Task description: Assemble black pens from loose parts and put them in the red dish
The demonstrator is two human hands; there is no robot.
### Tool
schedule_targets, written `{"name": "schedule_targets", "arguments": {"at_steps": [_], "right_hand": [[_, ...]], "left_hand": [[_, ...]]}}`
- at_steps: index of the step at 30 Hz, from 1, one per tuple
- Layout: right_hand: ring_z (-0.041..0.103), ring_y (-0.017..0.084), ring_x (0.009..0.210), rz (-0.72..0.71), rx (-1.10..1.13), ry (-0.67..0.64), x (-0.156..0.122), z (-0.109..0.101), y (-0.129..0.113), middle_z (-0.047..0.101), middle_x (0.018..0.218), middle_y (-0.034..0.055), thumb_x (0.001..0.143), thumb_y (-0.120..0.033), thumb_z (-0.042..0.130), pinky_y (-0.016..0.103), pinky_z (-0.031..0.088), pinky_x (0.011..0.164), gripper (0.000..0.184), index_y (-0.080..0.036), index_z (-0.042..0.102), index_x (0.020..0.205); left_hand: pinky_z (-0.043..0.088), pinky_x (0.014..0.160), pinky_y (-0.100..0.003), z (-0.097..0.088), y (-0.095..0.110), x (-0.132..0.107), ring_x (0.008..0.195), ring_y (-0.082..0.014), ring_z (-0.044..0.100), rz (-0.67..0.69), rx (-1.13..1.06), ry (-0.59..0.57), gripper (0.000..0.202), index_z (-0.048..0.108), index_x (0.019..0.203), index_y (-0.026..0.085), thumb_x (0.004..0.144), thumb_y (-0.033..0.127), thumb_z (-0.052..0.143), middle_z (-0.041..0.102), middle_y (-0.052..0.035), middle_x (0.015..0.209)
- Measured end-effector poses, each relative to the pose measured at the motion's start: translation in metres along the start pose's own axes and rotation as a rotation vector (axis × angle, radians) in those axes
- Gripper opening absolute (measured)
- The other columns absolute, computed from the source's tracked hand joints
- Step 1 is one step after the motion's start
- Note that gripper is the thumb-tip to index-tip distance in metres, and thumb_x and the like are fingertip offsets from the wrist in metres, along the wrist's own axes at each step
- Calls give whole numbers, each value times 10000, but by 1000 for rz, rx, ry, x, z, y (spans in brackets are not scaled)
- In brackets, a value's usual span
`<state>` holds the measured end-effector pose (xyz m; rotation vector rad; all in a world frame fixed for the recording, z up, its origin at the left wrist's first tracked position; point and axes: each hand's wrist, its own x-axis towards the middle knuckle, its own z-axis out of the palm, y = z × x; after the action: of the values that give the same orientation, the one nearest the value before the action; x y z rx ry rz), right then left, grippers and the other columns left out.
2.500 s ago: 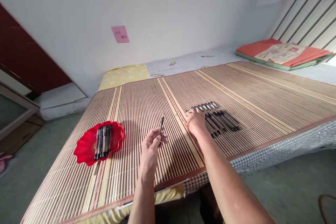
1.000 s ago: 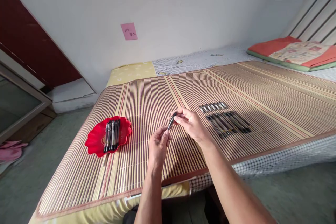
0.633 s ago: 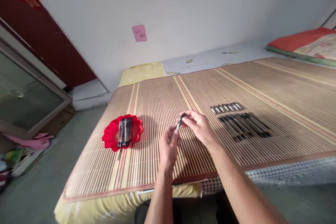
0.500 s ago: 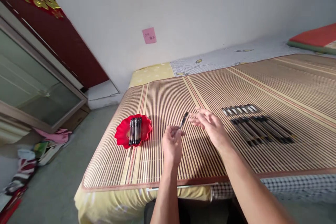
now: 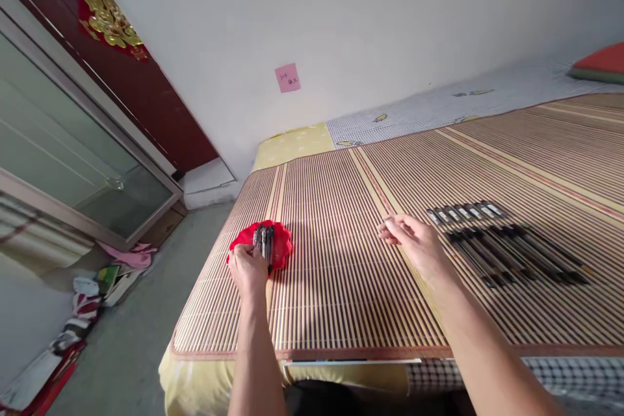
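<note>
My left hand (image 5: 248, 266) is at the near left of a red scalloped plate (image 5: 285, 248), its fingers closed by the black and clear pens (image 5: 266, 240) lying side by side in it. It seems to pinch a pen, mostly hidden behind the fingers and the other pens. Over the striped bamboo mat (image 5: 331, 286), my right hand (image 5: 407, 237) is raised with thumb and fingers drawn together. Whether anything small sits in that pinch cannot be seen. To its right lie a row of short clear pieces with white labels (image 5: 465, 212) and several long dark pen-like pieces (image 5: 517, 253).
The mat covers a bed beside a white wall with a pink note (image 5: 287, 78). A red and green folded item (image 5: 602, 65) lies at the far right. Left of the bed are grey floor (image 5: 141, 312), a glass-paned door (image 5: 88, 136) and a pile of cloth items (image 5: 85, 299).
My left hand has moved left with the pen, from mid-mat to the red plate. My right hand's spread fingers have drawn together. The view has shifted slightly left.
</note>
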<state>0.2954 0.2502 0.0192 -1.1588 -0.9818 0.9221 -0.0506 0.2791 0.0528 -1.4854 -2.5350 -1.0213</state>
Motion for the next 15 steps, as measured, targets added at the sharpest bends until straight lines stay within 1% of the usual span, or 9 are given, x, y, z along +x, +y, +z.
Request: {"name": "schedule_targets", "arguments": {"at_steps": [4, 8, 12, 15], "right_hand": [[744, 214, 739, -4, -9, -11, 0, 1, 0, 770, 894, 128, 727, -728, 790, 307, 604, 632, 569, -178, 709, 849], [738, 204, 717, -1, -11, -20, -1, 2, 0, 764, 874, 119, 744, -712, 786, 305, 608, 634, 553, -174, 717, 851], [740, 205, 708, -12, -13, -16, -1, 2, 1, 763, 854, 114, 766, -692, 779, 311, 612, 633, 531, -172, 722, 854], [740, 205, 696, -19, -4, -9, 0, 2, 3, 764, 844, 112, 760, -697, 781, 313, 614, 625, 533, -174, 718, 844]], "left_hand": [[484, 946, -466, 7, 2, 3, 1122, -381, 652, -19, 73, -17, 200, 690, 1015, 112, 896, 226, 576, 702, -239, 1131], [480, 958, -505, 9, 3, 1, 1178, -419, 629, -24, 118, -41, 253, 701, 1055, 103, 905, 271, 584, 702, -259, 1161], [498, 938, -475, 9, 0, 1, 1147, -400, 659, -24, 141, -64, 251, 714, 1052, 105, 880, 258, 615, 711, -254, 1155], [514, 904, -441, 8, -4, 6, 1080, -374, 697, -24, 144, -88, 220, 724, 1026, 113, 867, 235, 630, 744, -227, 1083]]}}
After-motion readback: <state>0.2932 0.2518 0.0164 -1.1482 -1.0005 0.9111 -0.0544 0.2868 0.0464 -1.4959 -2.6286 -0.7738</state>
